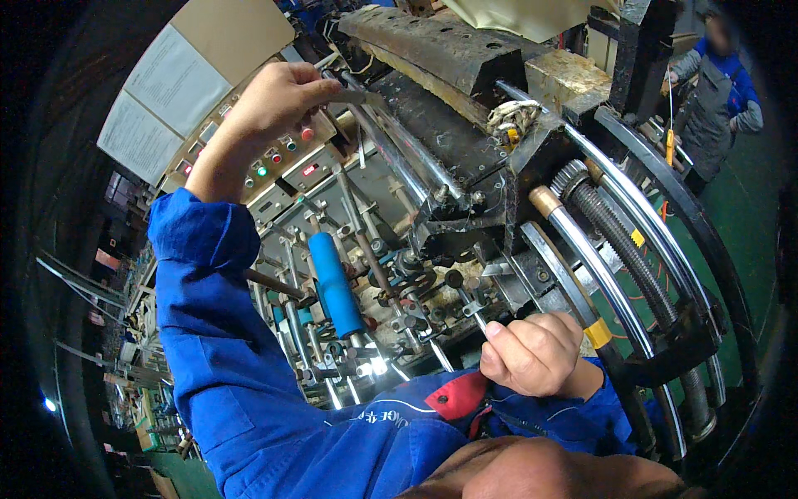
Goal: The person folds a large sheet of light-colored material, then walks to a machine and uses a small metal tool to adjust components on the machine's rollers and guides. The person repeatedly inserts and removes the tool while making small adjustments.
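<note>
My left hand (281,98) is raised over the machine's control panel, fingers pinched. They close on a thin, flat, greyish piece (359,97) beside the machine's dark slanted bed; its far end is hard to make out. Lower and to the right, my right hand (536,353) is curled in a fist in front of my chest. A slim metal rod with a black knob (454,279) runs into its fingers. Between my hands sit a blue cylinder (334,284) and a cluster of metal rods and clamps (407,320).
The control panel (287,170) has lit buttons and a red display, with paper sheets (174,79) above. Curved chrome bars (603,279) and a coiled spring-like shaft (623,241) stand close at right. A rag (513,119) lies on the machine. Another person (715,108) stands far right.
</note>
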Demonstrator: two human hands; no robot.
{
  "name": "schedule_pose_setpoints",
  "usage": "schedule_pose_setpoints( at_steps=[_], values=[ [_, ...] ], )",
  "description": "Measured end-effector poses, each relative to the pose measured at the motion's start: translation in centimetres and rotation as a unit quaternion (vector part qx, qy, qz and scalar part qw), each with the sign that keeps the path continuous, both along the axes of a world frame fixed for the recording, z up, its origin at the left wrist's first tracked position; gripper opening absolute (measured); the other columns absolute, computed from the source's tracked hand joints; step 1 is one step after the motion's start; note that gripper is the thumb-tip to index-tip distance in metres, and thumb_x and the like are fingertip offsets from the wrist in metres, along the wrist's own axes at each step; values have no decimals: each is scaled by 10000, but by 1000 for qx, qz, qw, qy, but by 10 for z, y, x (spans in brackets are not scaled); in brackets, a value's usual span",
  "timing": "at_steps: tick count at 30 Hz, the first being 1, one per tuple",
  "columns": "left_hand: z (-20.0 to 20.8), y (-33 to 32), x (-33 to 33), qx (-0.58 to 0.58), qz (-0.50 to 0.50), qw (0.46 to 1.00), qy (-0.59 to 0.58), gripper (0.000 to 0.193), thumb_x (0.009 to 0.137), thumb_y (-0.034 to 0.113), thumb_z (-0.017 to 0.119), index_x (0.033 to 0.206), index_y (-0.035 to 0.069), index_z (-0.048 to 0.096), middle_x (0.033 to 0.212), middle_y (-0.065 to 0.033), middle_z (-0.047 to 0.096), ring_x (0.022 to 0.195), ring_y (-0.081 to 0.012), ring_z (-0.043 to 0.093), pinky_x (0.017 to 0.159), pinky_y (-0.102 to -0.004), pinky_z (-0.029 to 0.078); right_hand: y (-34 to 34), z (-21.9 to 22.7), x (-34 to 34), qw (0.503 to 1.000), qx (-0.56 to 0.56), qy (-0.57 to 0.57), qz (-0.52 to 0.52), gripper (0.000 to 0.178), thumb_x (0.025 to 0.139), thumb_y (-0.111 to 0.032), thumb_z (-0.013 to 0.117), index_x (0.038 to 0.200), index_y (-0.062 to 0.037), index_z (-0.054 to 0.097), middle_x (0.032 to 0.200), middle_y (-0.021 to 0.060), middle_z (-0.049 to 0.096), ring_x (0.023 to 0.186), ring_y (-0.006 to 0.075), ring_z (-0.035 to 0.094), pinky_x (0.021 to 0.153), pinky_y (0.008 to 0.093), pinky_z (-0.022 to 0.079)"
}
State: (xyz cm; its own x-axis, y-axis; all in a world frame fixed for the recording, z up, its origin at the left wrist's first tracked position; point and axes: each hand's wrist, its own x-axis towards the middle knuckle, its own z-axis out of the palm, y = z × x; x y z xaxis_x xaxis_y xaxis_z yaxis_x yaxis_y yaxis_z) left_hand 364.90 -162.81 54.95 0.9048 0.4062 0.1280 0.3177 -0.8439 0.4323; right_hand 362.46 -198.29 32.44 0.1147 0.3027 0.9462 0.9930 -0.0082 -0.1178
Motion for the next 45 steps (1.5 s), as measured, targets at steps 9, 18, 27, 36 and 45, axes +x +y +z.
schedule_pose_setpoints(
  at_steps=[9, 18, 27, 36, 45],
  values=[
    [-32, 1, 36, 89, -44, 995, -27, 397, 878, 390, 781, 996, 10, 795, 862, -138, 750, 756, -225, 686, 743, -389, 545, -1, 2, 1, 1000, -8, -2, 10, 232, 885, -155, 726, 1080, -33, 699, 847, 43, 642, 613, 184, 587, 541, 306, 471],
    [-50, -3, 55, 194, -70, 978, 30, 332, 870, 414, 745, 1034, 135, 819, 946, -112, 780, 874, -313, 740, 829, -407, 572, 0, 3, 1, 1000, -9, -1, 8, 226, 897, -160, 715, 1082, -32, 693, 850, 40, 640, 615, 185, 587, 543, 306, 468],
    [-51, -1, 55, 90, -127, 988, 22, 294, 892, 262, 747, 1094, 51, 791, 979, -121, 780, 890, -232, 730, 843, -358, 568, 0, 2, 2, 1000, -9, -2, 15, 231, 897, -167, 713, 1084, -32, 690, 852, 44, 638, 610, 186, 575, 541, 309, 466],
    [-51, 4, 54, 16, -130, 990, 57, 284, 957, 171, 707, 1178, -1, 749, 983, -109, 769, 872, -168, 700, 827, -323, 559, -1, 4, 2, 1000, -20, -15, 3, 226, 900, -172, 708, 1077, -33, 686, 853, 43, 636, 615, 182, 574, 535, 309, 457],
    [-45, -5, 56, 53, -164, 981, 92, 285, 982, 192, 677, 1178, -2, 747, 977, -106, 769, 862, -165, 702, 817, -338, 564, 0, 1, 2, 1000, -14, -14, 1, 223, 911, -185, 700, 1076, -35, 681, 845, 38, 630, 617, 176, 576, 536, 304, 460]
  ],
)
